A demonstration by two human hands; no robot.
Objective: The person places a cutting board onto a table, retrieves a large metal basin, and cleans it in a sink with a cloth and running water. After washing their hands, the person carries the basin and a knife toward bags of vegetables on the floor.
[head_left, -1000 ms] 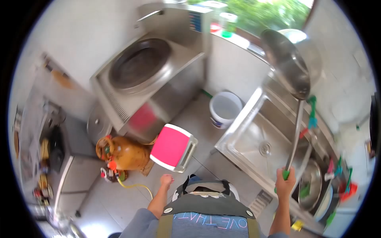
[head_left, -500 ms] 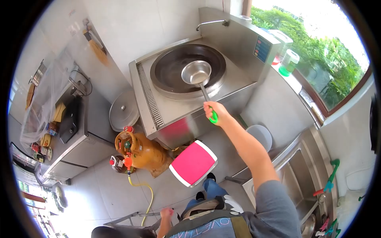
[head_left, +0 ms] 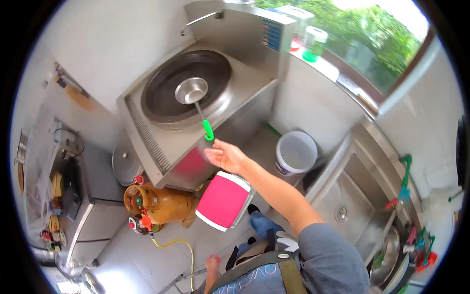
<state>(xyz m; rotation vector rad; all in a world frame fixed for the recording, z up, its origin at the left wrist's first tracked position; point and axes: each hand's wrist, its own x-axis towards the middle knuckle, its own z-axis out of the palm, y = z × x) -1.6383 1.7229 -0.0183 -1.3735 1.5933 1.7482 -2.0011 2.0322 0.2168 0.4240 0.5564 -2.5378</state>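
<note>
A metal ladle (head_left: 191, 91) lies with its bowl in the large dark wok (head_left: 161, 98), and its green handle (head_left: 208, 130) sticks out over the stove's front edge. My right hand (head_left: 226, 156) is open just below the handle's hooked end, fingers apart and nothing held. Low in the view, my left hand (head_left: 213, 262) hangs near my body beside a thin metal frame (head_left: 180, 282). It is small and blurred, so whether its fingers are curled around anything cannot be made out. A pink-topped stool (head_left: 223, 200) with a white rim stands between me and the stove.
An orange gas cylinder (head_left: 166, 206) with a yellow hose (head_left: 188, 245) stands left of the stool. To the right are a grey-white bucket (head_left: 296, 152) and a steel sink (head_left: 338, 196). A large lid (head_left: 126, 159) leans beside the stove (head_left: 245, 88).
My right hand has let go of the ladle's green handle and opened, moving back from it. The ladle now rests in the wok. The whole view has shifted, bringing more of the sink into sight.
</note>
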